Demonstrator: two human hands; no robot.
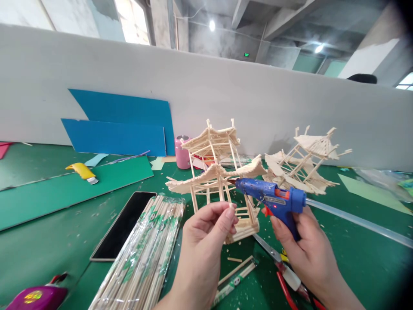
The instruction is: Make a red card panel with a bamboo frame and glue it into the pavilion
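My right hand (308,247) is wrapped round a blue hot glue gun (267,193), with a finger at its orange trigger. A long clear glue stick (358,221) sticks out of its back. The gun's nozzle is close to the lower roof of a pagoda model (219,183) made of pale wooden sticks. In front of the model, my left hand (204,241) is closed, thumb and forefinger pinching a short piece of wooden stick (231,206). Only the tip of that piece shows. My left fingers hide part of the model's base.
A second stick model (306,161) leans behind the glue gun. Bagged chopsticks (142,254) and a phone (124,226) lie left. Scissors (271,249) and red-handled pliers (285,290) lie below the gun. A yellow utility knife (82,171), purple tape measure (38,297) and pink can (182,153) are around.
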